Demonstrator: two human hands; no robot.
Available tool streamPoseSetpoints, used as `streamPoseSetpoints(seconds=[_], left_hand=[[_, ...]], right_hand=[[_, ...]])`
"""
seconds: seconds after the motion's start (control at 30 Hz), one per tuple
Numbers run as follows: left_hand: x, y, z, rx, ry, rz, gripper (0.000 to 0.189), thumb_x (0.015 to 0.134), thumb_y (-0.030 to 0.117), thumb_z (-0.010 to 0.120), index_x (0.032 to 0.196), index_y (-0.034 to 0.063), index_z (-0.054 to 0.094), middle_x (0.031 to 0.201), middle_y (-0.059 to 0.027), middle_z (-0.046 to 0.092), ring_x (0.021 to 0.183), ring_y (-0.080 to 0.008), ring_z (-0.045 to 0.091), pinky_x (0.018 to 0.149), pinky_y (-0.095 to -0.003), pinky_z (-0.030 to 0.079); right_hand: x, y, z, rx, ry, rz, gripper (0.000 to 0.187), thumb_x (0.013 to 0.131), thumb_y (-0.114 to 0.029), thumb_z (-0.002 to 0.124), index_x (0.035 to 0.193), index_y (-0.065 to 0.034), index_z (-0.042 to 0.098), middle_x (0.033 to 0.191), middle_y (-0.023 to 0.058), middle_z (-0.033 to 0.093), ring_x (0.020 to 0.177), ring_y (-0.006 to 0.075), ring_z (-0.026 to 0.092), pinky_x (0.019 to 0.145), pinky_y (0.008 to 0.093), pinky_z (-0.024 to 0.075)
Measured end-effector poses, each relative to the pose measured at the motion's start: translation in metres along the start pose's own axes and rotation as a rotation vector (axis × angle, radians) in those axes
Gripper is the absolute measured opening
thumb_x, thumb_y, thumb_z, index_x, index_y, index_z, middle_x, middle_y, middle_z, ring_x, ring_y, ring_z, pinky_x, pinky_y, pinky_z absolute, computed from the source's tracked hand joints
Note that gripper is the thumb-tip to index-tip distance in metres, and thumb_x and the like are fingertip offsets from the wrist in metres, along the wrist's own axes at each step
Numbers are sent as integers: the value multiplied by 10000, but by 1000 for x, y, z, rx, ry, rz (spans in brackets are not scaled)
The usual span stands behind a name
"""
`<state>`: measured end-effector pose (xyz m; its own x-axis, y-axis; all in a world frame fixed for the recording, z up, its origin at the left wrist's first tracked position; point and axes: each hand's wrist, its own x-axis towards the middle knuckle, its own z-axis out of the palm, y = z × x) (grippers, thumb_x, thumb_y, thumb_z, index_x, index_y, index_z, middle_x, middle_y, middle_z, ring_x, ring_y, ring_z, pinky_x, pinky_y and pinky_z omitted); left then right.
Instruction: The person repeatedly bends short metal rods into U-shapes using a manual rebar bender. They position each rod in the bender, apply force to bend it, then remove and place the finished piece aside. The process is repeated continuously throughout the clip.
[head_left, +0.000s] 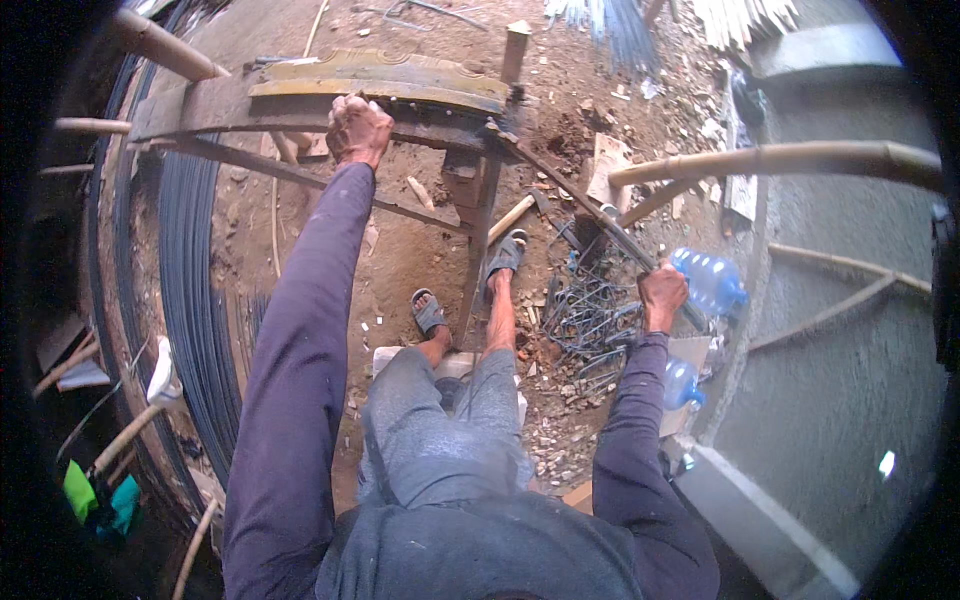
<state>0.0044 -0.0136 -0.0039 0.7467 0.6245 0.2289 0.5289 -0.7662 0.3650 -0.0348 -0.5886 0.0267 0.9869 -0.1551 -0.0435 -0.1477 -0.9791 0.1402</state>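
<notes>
My left hand is closed at the near edge of a dark wooden beam, on which a yellowish board lies. What its fingers grip, perhaps a thin rod, is too small to tell. My right hand, out to the right and lower, is closed around a long metal bar. The bar slants up and left to the beam's right end, where several small pegs or nails stand up. Below, a hammer-like tool with a pale wooden handle lies on the ground beside my sandalled foot.
Bundled steel rods run along the left. Tangled bent steel pieces lie on the dirt, near a blue plastic water jug and a second one. A bamboo pole juts in from the right, before a grey cement wall.
</notes>
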Motion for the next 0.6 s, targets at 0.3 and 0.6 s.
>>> streamPoseSetpoints(seconds=[0.3,0.6], left_hand=[[-332,40,-71,-945,-992,-220,439,1021,431,517,1123,4,512,984,-127,512,905,-283,494,807,-406,424],[-444,20,-98,-1224,-1257,-900,481,998,546,562,805,106,534,616,49,441,501,-72,421,457,-248,358]], right_hand=[[27,-2,-44,-39,-121,-133,217,818,-181,602,868,-29,747,871,275,704,868,443,709,776,517,558],[107,38,-28,9,96,-632,156,757,-187,704,769,-83,589,683,168,660,690,382,689,600,501,531]])
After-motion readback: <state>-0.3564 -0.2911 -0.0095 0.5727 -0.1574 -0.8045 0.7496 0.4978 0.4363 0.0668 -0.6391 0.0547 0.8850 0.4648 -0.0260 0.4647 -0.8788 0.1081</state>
